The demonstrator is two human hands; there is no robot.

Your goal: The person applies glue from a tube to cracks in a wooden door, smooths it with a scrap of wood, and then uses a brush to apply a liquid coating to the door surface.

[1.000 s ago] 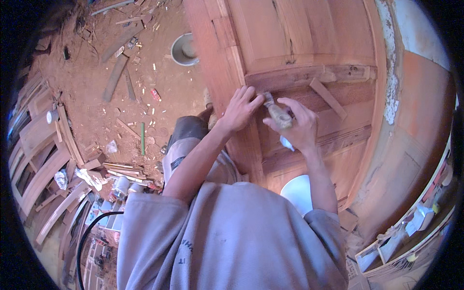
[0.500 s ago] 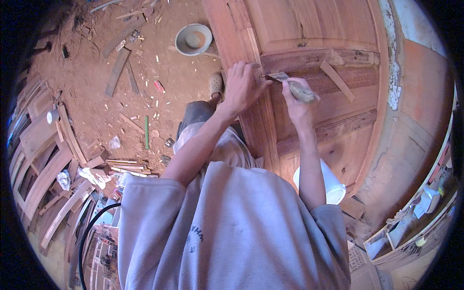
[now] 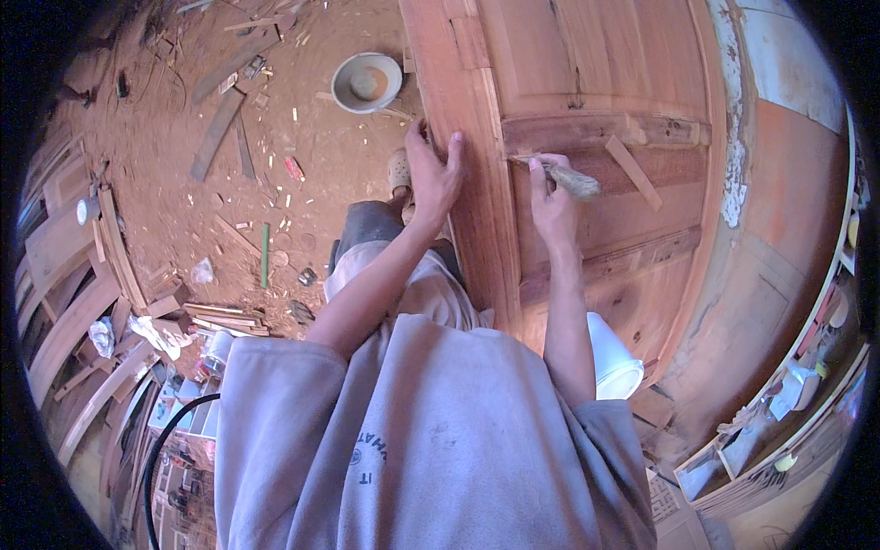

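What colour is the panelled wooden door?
The panelled wooden door is reddish brown; the head view shows it best.

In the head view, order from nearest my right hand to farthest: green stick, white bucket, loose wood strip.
1. Loose wood strip, right of your right hand, on the door.
2. White bucket, lower right.
3. Green stick, left, on the ground.

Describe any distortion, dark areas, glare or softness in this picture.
Head view: wood boards at the left rim bow into arcs; black fills the corners; the white bucket looks pale and bright. Also head view: the scraper in the right hand looks indistinct toward its blade end.
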